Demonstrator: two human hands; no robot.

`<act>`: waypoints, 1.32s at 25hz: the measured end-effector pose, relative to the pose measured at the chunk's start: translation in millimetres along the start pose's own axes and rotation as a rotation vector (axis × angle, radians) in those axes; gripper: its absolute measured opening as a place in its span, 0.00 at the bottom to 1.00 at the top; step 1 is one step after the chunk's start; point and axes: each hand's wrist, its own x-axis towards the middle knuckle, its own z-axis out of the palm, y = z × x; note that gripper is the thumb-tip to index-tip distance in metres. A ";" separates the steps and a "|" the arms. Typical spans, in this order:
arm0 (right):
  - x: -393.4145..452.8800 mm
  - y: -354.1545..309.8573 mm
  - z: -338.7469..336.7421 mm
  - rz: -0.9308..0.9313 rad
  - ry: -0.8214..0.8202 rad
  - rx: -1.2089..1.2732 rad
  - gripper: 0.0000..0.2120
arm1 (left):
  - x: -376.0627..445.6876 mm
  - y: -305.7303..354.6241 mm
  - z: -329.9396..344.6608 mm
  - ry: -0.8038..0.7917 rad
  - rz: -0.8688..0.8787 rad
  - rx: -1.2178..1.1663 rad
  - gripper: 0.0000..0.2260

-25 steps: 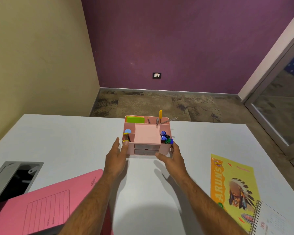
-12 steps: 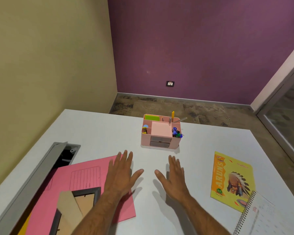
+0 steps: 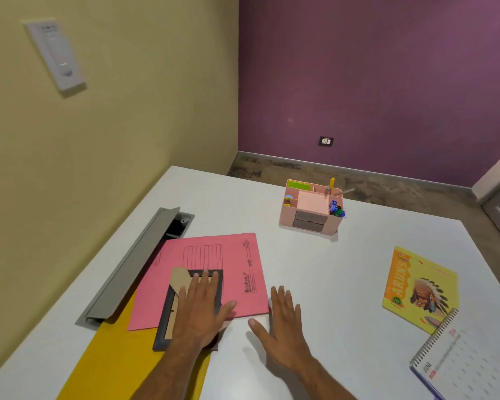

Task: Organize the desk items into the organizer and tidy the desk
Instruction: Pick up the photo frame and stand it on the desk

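head view: the left hand (image 3: 198,308) lies spread and flat on a dark picture frame (image 3: 168,319) atop a pink folder (image 3: 237,272), apparently steadying the pile for tidying; the right hand (image 3: 283,319), fingers straight and splayed, hovers at or touches the folder's edge. the pink organizer (image 3: 311,209), already stocked with pens and notes, stands well apart at the far side of the white desk (image 3: 315,269).

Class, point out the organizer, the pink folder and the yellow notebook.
organizer (image 3: 309,221): head view, front drawers.
pink folder (image 3: 237,272): head view, bare cover.
yellow notebook (image 3: 399,280): head view, cover lettering.
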 end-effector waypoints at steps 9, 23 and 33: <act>-22.0 -59.7 46.6 0.024 -0.128 0.141 0.46 | -40.9 -65.2 -6.6 0.055 -0.227 -0.079 0.39; -22.2 -90.2 44.7 0.154 -0.077 0.529 0.31 | -40.7 -44.5 -42.4 0.279 -0.393 -0.660 0.25; -18.9 -37.4 -57.3 -0.045 0.442 0.536 0.12 | -36.4 5.5 -50.9 0.296 0.116 -0.808 0.13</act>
